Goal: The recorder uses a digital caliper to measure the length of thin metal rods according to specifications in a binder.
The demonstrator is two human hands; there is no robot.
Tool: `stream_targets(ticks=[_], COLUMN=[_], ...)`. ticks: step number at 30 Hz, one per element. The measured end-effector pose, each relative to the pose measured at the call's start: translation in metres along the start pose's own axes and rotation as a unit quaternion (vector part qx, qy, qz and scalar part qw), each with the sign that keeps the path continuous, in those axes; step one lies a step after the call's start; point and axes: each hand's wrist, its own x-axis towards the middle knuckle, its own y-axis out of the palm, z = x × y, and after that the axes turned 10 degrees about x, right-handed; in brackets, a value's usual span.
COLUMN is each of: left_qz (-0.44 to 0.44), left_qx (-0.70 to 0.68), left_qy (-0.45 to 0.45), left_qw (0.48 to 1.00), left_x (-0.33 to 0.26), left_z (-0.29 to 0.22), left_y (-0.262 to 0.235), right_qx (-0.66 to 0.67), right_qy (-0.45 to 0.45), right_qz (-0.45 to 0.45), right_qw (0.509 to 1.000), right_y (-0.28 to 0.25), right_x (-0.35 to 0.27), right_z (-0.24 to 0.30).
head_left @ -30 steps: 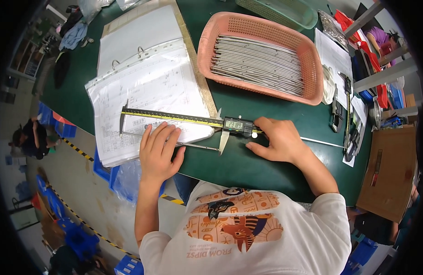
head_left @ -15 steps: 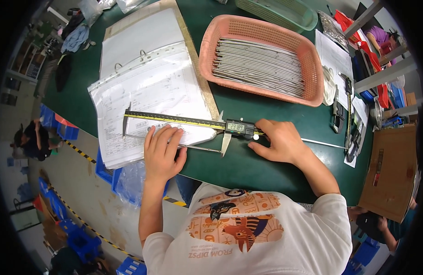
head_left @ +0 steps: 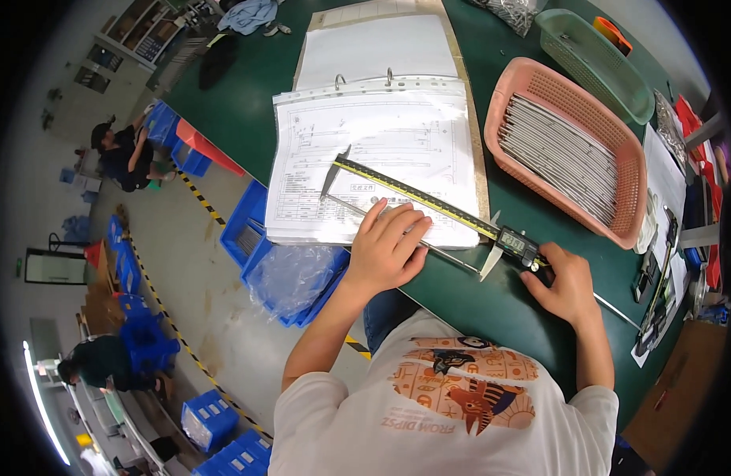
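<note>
While the left hand lies flat, fingers spread, on a thin metal rod, the right hand grips one digital caliper (across the white drawing sheet) on the green bench; two baskets, pink and green, sit beyond.

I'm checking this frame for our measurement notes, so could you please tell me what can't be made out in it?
- Head view: the reading on the digital caliper display is too small to tell.
- The thin metal rod is partly hidden under the left hand; its contact with the caliper cannot be told.
- The right hand covers the caliper's slider end.
- Lines on the drawing sheet are too fine.
</note>
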Motion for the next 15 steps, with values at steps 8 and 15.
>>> stream_targets(ticks=[8, 15], left_qz=[0.009, 0.013], left_qx=[0.014, 0.016], left_qy=[-0.003, -0.006], left_qw=[1.0, 1.0], left_x=[0.0001, 0.0018], left_z=[0.0093, 0.0081], left_y=[-0.0043, -0.0054], right_qx=[0.027, 0.021], right_qy=[-0.004, -0.004], right_qz=[0.012, 0.014], right_qw=[1.0, 1.0], right_y=[0.0007, 0.0011], right_x=[0.0086, 0.0079], right_z=[0.0034, 0.0011])
